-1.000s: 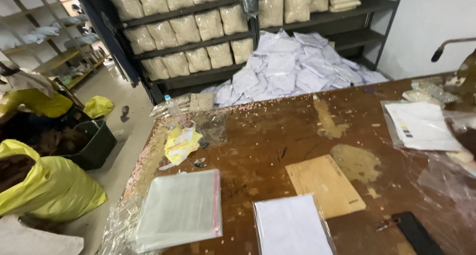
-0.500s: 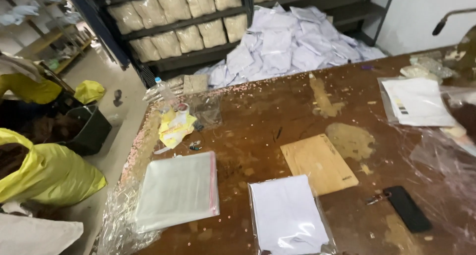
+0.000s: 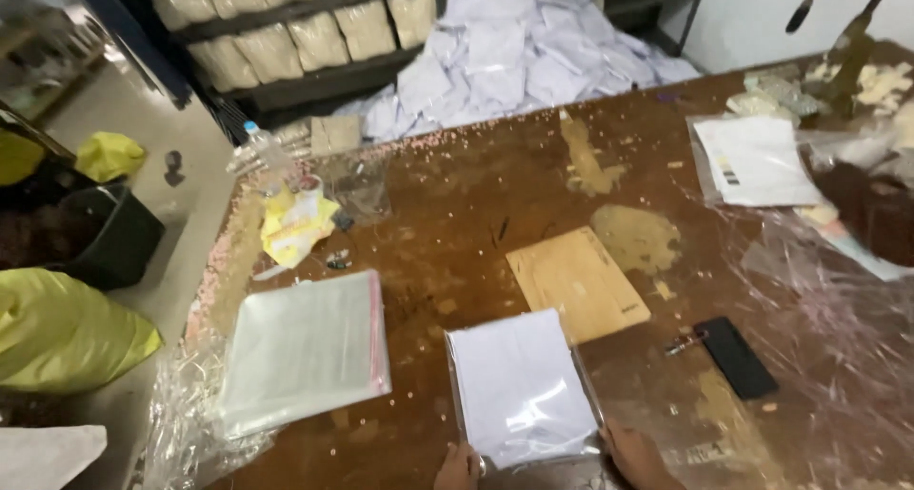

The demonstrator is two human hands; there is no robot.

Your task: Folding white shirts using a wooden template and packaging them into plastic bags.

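Both hands, left hand (image 3: 459, 468) and right hand (image 3: 636, 457), pinch the lower corners of a glossy clear bag of white sheets (image 3: 522, 387) lying flat at the near edge of the scuffed brown bench (image 3: 476, 204); beside it lie a stack of clear sleeves (image 3: 305, 349), a tan card (image 3: 577, 282) and a black phone (image 3: 740, 357)

A clear-wrapped white packet (image 3: 522, 387) lies at six o'clock. A stack of clear bags (image 3: 307, 351) sits at eight, a labelled white packet (image 3: 754, 160) at two, a heap of white packets (image 3: 519, 47) at twelve, and a dark phone (image 3: 738, 358) at four.
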